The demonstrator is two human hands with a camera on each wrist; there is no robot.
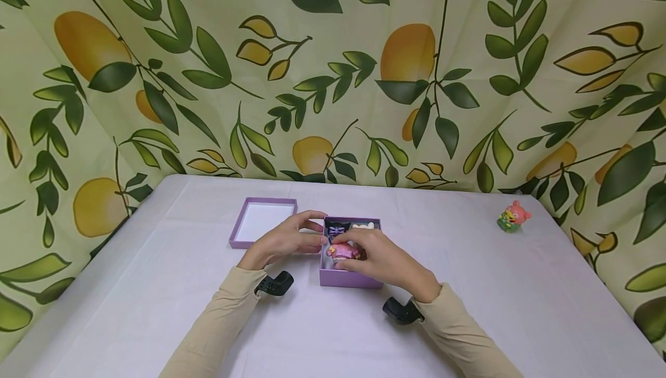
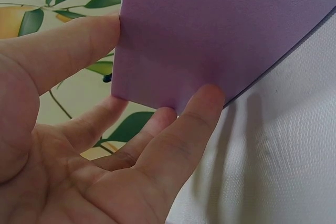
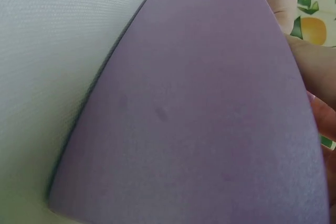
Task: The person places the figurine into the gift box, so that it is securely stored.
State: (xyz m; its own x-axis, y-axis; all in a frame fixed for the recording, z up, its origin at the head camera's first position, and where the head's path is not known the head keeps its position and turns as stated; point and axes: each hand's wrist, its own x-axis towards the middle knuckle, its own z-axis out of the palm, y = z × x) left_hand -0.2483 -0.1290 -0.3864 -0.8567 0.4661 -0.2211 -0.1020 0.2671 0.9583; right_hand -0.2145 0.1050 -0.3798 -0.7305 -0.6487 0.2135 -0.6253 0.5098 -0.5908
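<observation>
A purple box [image 1: 351,278] sits on the table in the head view. My right hand [image 1: 387,254] reaches over it and pinches a pink toy figurine [image 1: 341,252] between thumb and fingers, at the near part of the box opening. My left hand [image 1: 283,236] touches the box's left side with extended fingers; in the left wrist view, fingertips [image 2: 207,98] rest against its purple wall. Inside the box, toward the back, lie a dark-and-purple figure [image 1: 338,229] and a white piece [image 1: 362,226], partly hidden by my right hand. The right wrist view is mostly filled by the box's side [image 3: 189,103].
A shallow purple lid [image 1: 236,242] with a white inside lies left of the box, behind my left hand. Far right stands a pink and green bear figurine [image 1: 514,216]. A white cloth [image 1: 130,303] covers the table, and a leaf-patterned curtain [image 1: 333,77] hangs behind.
</observation>
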